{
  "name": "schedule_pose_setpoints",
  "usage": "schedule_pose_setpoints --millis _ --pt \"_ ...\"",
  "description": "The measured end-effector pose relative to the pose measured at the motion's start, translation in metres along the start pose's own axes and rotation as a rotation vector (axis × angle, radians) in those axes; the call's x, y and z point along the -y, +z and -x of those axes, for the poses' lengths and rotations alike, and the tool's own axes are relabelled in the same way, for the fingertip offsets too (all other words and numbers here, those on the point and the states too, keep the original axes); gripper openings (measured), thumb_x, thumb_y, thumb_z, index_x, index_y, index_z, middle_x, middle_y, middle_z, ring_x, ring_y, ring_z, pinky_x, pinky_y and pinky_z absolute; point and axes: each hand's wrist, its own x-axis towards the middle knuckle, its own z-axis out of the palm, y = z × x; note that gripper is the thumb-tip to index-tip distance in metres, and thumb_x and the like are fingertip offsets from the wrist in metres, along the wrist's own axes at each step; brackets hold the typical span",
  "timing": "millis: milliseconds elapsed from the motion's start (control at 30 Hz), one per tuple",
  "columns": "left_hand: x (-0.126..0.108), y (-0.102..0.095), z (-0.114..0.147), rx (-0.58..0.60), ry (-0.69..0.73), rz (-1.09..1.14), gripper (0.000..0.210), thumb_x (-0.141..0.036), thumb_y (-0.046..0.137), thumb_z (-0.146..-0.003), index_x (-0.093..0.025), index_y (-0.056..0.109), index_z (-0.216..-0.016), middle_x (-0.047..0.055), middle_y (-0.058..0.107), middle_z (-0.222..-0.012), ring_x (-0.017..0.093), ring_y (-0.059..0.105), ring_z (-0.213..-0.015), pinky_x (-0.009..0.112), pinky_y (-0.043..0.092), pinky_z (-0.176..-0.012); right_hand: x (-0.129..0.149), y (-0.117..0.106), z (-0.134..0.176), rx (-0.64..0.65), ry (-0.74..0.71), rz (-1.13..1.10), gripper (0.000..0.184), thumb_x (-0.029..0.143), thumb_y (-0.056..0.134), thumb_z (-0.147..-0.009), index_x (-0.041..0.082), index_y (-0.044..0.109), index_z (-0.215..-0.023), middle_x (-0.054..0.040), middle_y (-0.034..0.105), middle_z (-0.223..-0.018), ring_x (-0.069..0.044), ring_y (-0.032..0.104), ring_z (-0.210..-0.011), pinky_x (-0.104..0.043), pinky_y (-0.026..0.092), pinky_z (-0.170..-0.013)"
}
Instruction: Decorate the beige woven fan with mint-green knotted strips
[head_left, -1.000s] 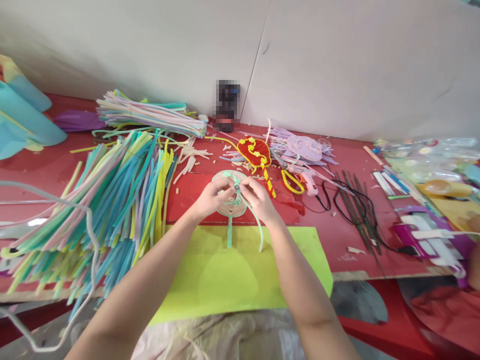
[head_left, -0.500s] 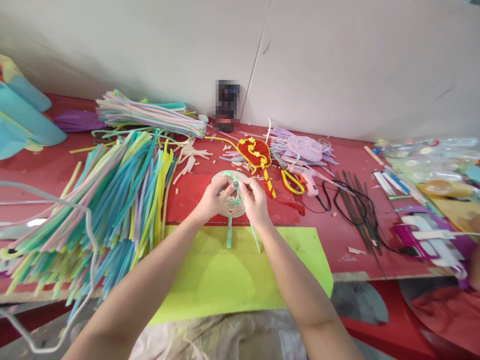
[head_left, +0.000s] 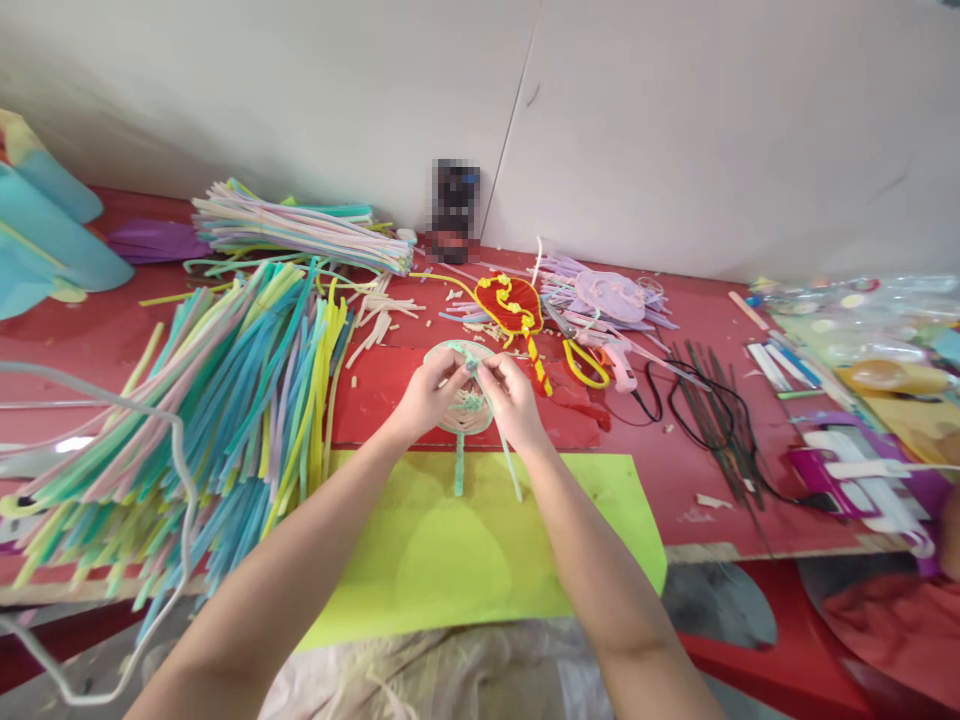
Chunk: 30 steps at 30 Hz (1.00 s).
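Note:
My left hand (head_left: pixel 431 393) and my right hand (head_left: pixel 513 396) meet over a round fan-shaped craft (head_left: pixel 480 423) with a pale pink face and a mint-green rim. Its short green handle (head_left: pixel 459 465) points toward me. Both sets of fingers are pinched on a mint-green pipe cleaner (head_left: pixel 512 468), whose free tail hangs down below my right hand. Part of the round face and the pinched stretch of pipe cleaner are hidden by my fingers. Just beyond lies a red and yellow fan-shaped craft (head_left: pixel 508 306).
Many coloured pipe cleaners (head_left: pixel 225 400) are heaped at the left, with another bundle (head_left: pixel 300 235) behind. Yellow-handled scissors (head_left: pixel 585 365), a pink glue gun (head_left: pixel 621 366) and its black cord lie right. A yellow-green sheet (head_left: pixel 450 560) covers the front edge.
My fingers have shifted slightly at the pinch, and the pipe cleaner's hanging tail has swung a little. Everything else stays in place.

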Motion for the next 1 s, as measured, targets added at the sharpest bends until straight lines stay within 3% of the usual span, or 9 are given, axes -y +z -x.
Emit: schedule_pose_setpoints --millis 267,500,800,1000 --pt "-0.001 0.003 0.002 -0.037 0.004 0.019 0.023 -0.038 0.049 -0.089 -0.018 0.052 -0.078 0.001 0.054 -0.073 0.013 0.051 -0.07 0.025 0.043 -0.066 -0.004 0.002 -0.002 -0.015 -0.021 0.003 0.023 0.044 0.046 -0.091 0.022 0.048 -0.084 0.0013 0.05 -0.074 -0.012 0.049 -0.067 -0.025 0.042 -0.063" --pt "-0.001 -0.003 -0.001 0.079 0.015 0.023 0.026 -0.041 0.047 -0.091 -0.017 0.05 -0.079 0.001 0.052 -0.073 0.012 0.049 -0.068 0.026 0.042 -0.065 -0.002 -0.002 -0.001 0.003 -0.123 0.178 0.02 0.042 0.042 -0.093 0.023 0.047 -0.088 -0.0002 0.053 -0.079 -0.013 0.052 -0.069 -0.028 0.042 -0.068" --pt "0.006 -0.005 -0.001 0.09 0.069 -0.032 0.018 -0.035 0.044 -0.092 -0.018 0.049 -0.089 0.002 0.052 -0.082 0.013 0.051 -0.078 0.027 0.042 -0.073 -0.001 -0.003 0.0 -0.002 -0.192 0.315 0.02 0.039 0.04 -0.094 0.023 0.049 -0.089 -0.0015 0.054 -0.08 -0.015 0.051 -0.072 -0.029 0.042 -0.071" --pt "0.009 -0.009 -0.003 0.11 0.078 -0.057 0.012 -0.03 0.047 -0.09 -0.018 0.051 -0.091 0.003 0.054 -0.085 0.014 0.052 -0.081 0.028 0.045 -0.073 0.001 -0.01 -0.002 0.04 -0.238 0.406 0.019 0.037 0.042 -0.094 0.023 0.054 -0.089 -0.0047 0.058 -0.088 -0.018 0.055 -0.085 -0.032 0.043 -0.079"
